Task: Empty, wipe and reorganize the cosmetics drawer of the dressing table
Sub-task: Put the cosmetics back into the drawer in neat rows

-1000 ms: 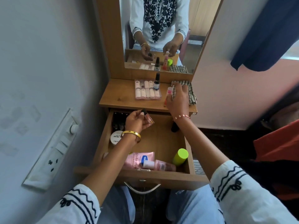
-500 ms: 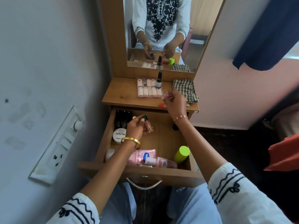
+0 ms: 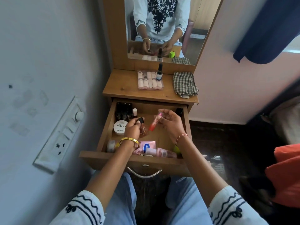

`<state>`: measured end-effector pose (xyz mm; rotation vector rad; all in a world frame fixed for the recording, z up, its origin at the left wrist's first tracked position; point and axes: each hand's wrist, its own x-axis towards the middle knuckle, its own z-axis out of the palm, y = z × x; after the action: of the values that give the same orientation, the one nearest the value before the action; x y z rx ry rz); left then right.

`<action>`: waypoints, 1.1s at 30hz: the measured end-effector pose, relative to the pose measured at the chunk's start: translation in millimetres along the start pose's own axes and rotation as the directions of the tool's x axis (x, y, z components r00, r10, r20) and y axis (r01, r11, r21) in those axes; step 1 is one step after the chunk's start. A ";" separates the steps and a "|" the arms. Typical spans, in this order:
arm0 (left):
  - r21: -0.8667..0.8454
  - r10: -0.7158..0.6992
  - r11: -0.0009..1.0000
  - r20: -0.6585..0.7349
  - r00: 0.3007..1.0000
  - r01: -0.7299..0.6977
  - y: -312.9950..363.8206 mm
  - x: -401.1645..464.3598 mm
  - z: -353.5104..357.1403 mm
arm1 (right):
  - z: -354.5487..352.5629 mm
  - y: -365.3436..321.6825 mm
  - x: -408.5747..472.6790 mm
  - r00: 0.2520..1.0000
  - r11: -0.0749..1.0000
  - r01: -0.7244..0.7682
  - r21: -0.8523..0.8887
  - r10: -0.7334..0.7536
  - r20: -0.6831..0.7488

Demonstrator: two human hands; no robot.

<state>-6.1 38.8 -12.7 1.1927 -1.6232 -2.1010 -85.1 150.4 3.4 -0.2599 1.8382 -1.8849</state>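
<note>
Head view, looking down on a wooden dressing table with its drawer (image 3: 107, 127) pulled out toward the person. The left hand (image 3: 132, 129) hovers over the drawer's middle, its grip pinching the black cap of a small amber bottle (image 3: 143, 128), which hangs tilted beneath the fingers. The right hand (image 3: 171, 121), at 3 o'clock of the left and near it, curls its grip round the upper part of a pink-red tube (image 3: 154, 123) whose red end slants down toward the amber bottle.

Inside the drawer: a row of dark bottles (image 3: 124, 111) at 11 o'clock in the far left corner, with a small white-capped bottle (image 3: 135, 112) just beside them; a round white jar (image 3: 120, 127) marked "NAIL POLISH" in front of these; a dark round object (image 3: 179, 111) in the far right corner at 1 o'clock. Along the near wall lie a small jar (image 3: 111, 146), a pink tube (image 3: 146, 146), a pale pink bottle (image 3: 164, 153) and a green cap (image 3: 176, 149), partly hidden by the right wrist.

On the surface (image 3: 123, 85) above stand a clear case of pale tubes (image 3: 150, 80), a dark dropper bottle (image 3: 159, 73) touching its far right corner, and a folded checked cloth (image 3: 185, 84) at the right edge. A mirror (image 3: 191, 38) rises behind.
</note>
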 end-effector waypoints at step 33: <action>0.066 0.114 0.991 0.058 0.992 -0.118 -2.9 -7.4 -0.8 | -34.8 -24.2 22.2 0.944 0.885 -0.007 -0.465 -0.147 -0.295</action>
<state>0.1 43.8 -11.9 1.0433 -1.7575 -2.0372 -125.4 170.1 20.0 -0.1827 2.5306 -1.5764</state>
